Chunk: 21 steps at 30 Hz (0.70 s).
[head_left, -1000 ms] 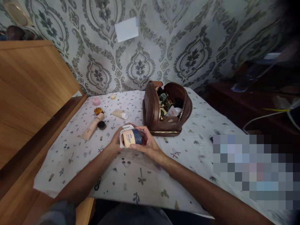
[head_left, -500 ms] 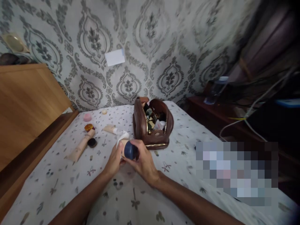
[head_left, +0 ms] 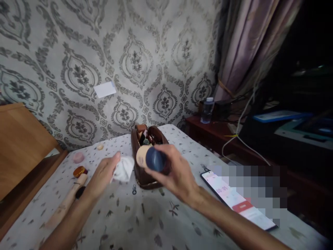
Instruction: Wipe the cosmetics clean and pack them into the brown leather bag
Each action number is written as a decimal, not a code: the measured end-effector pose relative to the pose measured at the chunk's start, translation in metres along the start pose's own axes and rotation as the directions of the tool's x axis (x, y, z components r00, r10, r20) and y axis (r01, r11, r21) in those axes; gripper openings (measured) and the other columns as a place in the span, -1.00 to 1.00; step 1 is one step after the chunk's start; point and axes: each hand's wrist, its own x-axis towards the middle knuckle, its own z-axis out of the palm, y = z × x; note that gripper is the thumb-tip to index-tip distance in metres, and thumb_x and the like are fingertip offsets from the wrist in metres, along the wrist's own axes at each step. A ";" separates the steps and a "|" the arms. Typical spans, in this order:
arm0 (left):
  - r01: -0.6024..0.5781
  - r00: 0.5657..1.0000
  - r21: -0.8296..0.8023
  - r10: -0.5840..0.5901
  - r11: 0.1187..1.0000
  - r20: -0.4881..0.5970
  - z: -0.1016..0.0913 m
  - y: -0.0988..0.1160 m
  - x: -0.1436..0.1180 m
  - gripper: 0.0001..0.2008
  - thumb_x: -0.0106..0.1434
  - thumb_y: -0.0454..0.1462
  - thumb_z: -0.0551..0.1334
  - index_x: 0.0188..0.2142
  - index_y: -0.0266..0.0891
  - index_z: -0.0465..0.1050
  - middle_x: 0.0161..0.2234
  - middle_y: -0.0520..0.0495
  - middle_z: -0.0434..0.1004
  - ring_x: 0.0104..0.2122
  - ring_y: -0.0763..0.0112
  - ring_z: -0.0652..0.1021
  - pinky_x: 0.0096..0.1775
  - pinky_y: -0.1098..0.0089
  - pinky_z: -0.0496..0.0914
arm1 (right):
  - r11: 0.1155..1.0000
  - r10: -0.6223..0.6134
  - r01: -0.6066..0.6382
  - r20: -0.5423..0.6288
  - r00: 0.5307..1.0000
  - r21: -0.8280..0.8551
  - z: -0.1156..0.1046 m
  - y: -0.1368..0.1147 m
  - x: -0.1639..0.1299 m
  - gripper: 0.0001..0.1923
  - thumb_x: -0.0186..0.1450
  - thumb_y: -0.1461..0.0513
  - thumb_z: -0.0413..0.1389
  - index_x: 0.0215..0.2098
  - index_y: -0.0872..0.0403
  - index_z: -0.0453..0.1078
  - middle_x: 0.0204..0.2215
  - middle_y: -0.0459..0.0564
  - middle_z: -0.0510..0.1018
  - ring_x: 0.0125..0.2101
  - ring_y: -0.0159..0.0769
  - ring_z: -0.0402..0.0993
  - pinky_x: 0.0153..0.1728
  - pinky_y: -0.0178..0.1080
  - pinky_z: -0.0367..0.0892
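Observation:
My right hand point(head_left: 180, 175) grips a small beige container with a dark blue cap point(head_left: 154, 159), tilted on its side in front of the brown makeup bag point(head_left: 144, 177). A crumpled white cloth point(head_left: 124, 169), which may be a tissue, is pinched in my left hand point(head_left: 102, 173), apart from the container. The bag stands unzipped, with several small items inside, partly hidden by the container and my right hand. Beside my left forearm lie a beige tube point(head_left: 69, 196), an amber-lidded jar point(head_left: 79, 171) and a partly covered black round lid point(head_left: 80, 192).
A pink round item point(head_left: 78, 157) and a small cream-coloured one point(head_left: 100, 147) lie farther back on the patterned sheet. To the right is a lit phone point(head_left: 223, 191), partly pixelated. A water bottle point(head_left: 207, 111) and white cables stand on the dark red furniture point(head_left: 194, 126).
My hands have drawn apart: the cloth has come away from the container to the left, while my right hand keeps the container. The view has turned right, showing more of the phone.

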 end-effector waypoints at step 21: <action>-0.705 0.707 0.709 0.056 -0.034 0.705 0.056 0.049 0.173 -0.67 0.17 -0.48 0.12 -0.18 -0.14 0.53 -0.24 -0.12 0.60 -0.18 0.15 0.58 -0.28 0.33 0.34 | 0.828 0.348 -0.081 0.396 0.850 -0.554 -0.019 0.084 0.139 -0.43 0.13 0.05 0.28 0.06 0.01 0.33 -0.20 0.02 0.59 -0.20 -0.09 0.49 -0.36 -0.26 0.17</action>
